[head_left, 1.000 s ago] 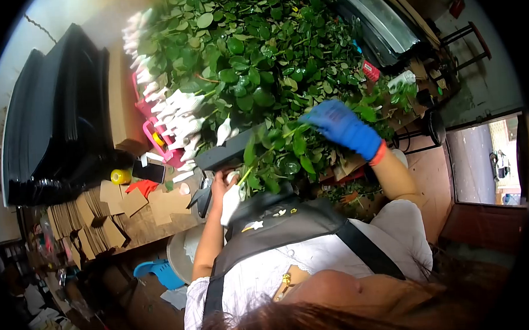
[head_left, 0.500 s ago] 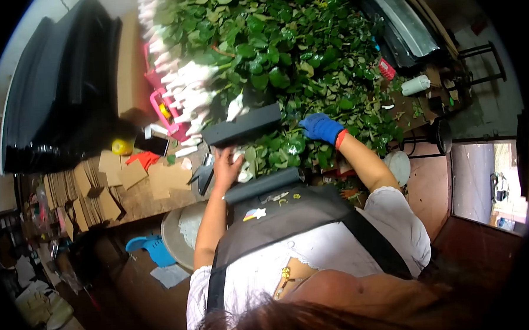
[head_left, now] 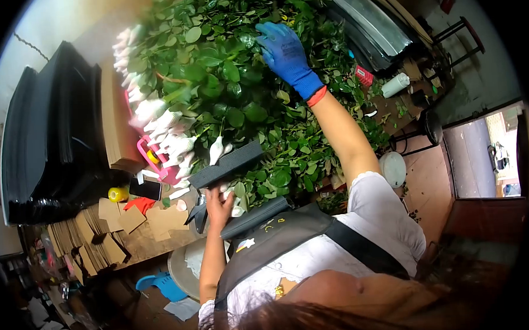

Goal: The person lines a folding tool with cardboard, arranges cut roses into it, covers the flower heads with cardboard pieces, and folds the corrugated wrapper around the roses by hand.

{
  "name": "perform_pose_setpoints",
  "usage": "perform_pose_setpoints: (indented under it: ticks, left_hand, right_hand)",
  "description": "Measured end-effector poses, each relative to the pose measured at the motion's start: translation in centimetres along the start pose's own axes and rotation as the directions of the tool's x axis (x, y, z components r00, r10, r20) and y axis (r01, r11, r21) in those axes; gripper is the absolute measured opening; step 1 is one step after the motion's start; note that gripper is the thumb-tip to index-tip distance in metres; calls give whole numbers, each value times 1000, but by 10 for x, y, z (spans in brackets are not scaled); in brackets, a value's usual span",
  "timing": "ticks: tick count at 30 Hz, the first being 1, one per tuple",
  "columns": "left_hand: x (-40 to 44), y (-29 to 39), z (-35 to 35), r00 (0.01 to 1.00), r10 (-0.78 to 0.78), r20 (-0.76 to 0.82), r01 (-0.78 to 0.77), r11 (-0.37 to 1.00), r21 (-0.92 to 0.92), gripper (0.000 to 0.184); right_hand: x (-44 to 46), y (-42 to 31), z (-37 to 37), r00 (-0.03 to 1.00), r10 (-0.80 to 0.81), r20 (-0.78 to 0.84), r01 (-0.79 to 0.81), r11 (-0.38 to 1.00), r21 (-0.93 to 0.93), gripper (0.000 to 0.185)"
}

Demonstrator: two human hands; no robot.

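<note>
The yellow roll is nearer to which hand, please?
Left: the bare left hand is right of the roll, past the cardboard; the gloved right hand is farther off, over the leaves.

Pale wall upper left, stained, dark wavy line across it, crack or cord unclear; white haze of light near the top. Greyish wall on the right, in shade. Bright opening below it, daylight beyond. Reddish-brown floor, small bits scattered. Brown wooden worktop, front edge showing lower left. Black round-seated stool at right; lower left corner dim, cluttered
</note>
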State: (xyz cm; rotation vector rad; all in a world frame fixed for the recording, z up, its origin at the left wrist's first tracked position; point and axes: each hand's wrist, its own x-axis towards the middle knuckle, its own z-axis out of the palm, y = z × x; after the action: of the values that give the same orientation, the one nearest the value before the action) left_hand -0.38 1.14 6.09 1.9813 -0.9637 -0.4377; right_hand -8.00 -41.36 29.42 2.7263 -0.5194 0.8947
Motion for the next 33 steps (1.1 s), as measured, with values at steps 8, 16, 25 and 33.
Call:
perform_pose_setpoints:
  ticks: [8, 16, 25, 33]
  left_hand:
    - [-3, 17, -13, 974, -108, 197, 115, 993, -25, 41]
    - [-4, -37, 14, 984, 79, 157, -74, 997, -37, 42]
    - [7, 9, -11, 971, -147, 191, 135, 988, 74, 37]
    - [10, 20, -28, 965, -183, 190, 176, 983, 51, 37]
  right_hand:
    - [-27, -28, -106, 931, -315, -186, 356, 895, 268, 47]
    - [-186, -49, -47, 835, -289, 468, 154, 940, 305, 43]
    - [-174, -125, -49, 737, -124, 664, -219, 886, 409, 41]
    - [-181, -235, 72, 376, -129, 918, -36, 987, 154, 40]
